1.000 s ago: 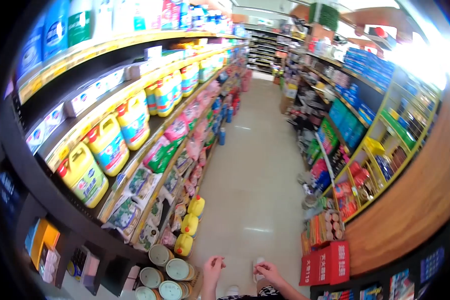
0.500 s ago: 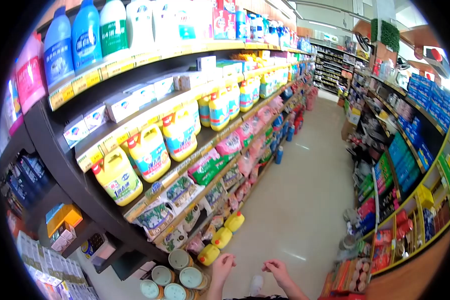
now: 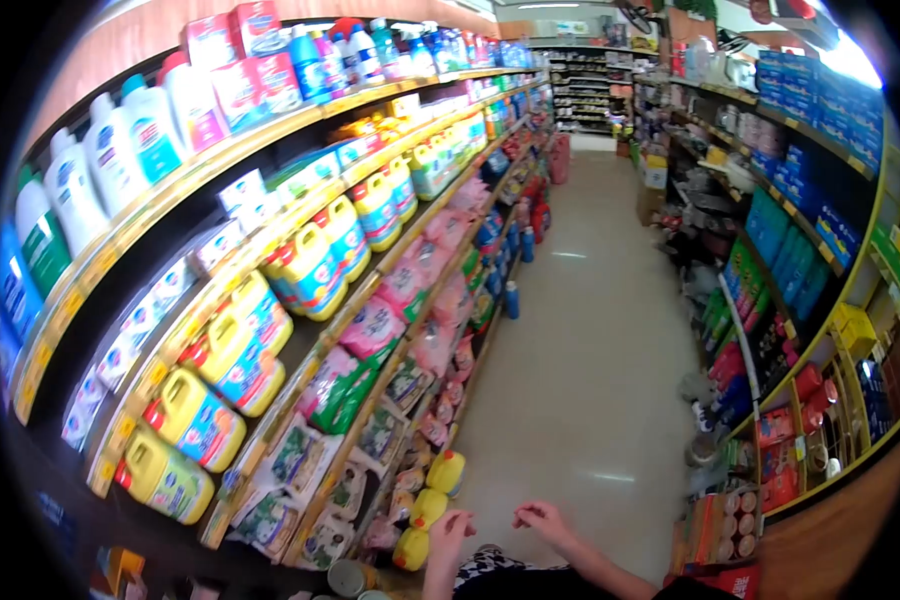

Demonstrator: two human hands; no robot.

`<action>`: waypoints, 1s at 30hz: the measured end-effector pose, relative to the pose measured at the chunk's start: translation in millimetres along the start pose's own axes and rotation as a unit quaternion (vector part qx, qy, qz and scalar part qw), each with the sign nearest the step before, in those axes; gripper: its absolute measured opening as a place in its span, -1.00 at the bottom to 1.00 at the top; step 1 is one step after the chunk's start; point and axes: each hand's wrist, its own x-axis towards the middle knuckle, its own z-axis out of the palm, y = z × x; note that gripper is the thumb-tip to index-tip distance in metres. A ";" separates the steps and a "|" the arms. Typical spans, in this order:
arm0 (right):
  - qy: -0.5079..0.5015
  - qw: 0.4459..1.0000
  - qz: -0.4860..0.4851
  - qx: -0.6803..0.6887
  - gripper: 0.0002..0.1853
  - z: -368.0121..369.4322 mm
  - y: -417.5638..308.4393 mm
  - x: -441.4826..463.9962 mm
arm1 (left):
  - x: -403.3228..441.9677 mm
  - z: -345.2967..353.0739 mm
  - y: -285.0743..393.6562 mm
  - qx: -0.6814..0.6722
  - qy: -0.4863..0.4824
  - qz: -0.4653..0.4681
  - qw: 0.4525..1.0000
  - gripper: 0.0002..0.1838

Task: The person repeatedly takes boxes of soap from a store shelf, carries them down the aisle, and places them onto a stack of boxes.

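My left hand [image 3: 452, 530] is low in the view, just right of the yellow jugs [image 3: 429, 508] standing on the floor. Its fingers curl inward, and whether anything small is in them is too small to tell. To its right is my right hand [image 3: 540, 520], raised over the aisle floor [image 3: 590, 400] with fingers bent; nothing can be made out in it. The two hands are apart, and neither touches the shelves. Yellow bottles with red caps [image 3: 198, 420] line a shelf on the left.
Long shelves [image 3: 270, 400] of bottles, boxes and pink bags run along the left. Shelving [image 3: 810, 230] with blue boxes and other goods borders the right side. Round tubs [image 3: 350, 577] stand at the bottom left. Cartons [image 3: 652, 190] sit on the floor farther along.
The view has swung and moved forward along the left shelves, with the round tubs now mostly below the frame. Both hands stay low in front, bent and apart.
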 end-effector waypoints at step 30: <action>0.263 0.964 -0.043 -0.002 -0.84 -253.5 -146.0 270.7 | 395.7 272.8 86.5 -0.003 -0.232 -0.005 0.973 -0.83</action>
